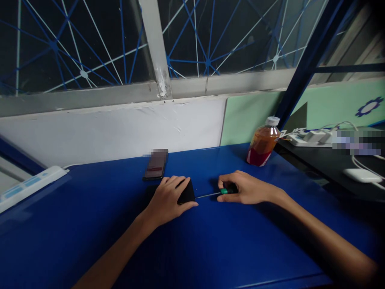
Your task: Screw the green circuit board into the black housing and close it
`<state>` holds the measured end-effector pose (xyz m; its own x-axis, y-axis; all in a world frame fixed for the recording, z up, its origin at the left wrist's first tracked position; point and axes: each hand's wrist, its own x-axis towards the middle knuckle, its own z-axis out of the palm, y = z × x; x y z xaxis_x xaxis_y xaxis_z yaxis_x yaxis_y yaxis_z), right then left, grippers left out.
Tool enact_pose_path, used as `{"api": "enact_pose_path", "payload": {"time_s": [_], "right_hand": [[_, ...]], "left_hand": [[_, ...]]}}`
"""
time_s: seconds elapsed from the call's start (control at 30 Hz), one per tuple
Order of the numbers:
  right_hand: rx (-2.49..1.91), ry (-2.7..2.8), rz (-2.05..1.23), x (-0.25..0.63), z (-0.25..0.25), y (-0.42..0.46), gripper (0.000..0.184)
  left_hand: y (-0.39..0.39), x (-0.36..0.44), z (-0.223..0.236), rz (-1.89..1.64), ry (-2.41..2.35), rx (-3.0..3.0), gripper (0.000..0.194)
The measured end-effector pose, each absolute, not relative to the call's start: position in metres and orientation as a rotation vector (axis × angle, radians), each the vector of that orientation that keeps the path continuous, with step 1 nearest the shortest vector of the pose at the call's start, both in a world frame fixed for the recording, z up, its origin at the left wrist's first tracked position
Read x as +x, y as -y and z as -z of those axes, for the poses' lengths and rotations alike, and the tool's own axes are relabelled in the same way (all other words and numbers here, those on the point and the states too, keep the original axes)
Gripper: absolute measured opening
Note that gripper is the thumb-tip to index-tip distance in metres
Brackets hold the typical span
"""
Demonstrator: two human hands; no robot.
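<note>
A flat black box-like object (187,193) lies on the blue table, partly covered by my left hand (170,196). The fingers of that hand reach over its top while the thumb lies along its near right corner, holding it down. In my right hand (240,188) is a screwdriver (224,191) with a green and black handle, pinched between thumb and fingers. Its thin metal shaft points left, and the tip meets or nearly meets the right side of the black object. Exact contact is too small to make out.
Behind my left hand lies a phone (155,163). A drink bottle (263,141) with a white cap stands at the back right. One white power strip (33,186) is at the left. Chargers and cables (319,136) sit on a black surface at right. The blue table (192,249) meets the wall.
</note>
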<state>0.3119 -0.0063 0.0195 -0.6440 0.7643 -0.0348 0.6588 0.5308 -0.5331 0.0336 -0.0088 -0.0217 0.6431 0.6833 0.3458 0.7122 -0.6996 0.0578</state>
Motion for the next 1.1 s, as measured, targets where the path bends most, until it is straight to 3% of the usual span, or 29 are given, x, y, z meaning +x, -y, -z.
{"api": "enact_pose_path", "payload": {"time_s": [0.57, 0.8, 1.1], "right_hand": [[-1.207, 2.552, -0.841, 0.313, -0.019, 0.005, 0.037], [-1.201, 2.598, -0.784, 0.317, -0.013, 0.001, 0.04], [-1.254, 2.556, -0.886, 0.314, -0.016, 0.004, 0.038]], "left_hand": [[0.01, 0.033, 0.019, 0.584, 1.165, -2.82, 0.063], [0.014, 0.033, 0.012, 0.546, 1.088, -2.925, 0.036], [0.013, 0.034, 0.01, 0.564, 1.08, -2.934, 0.032]]}}
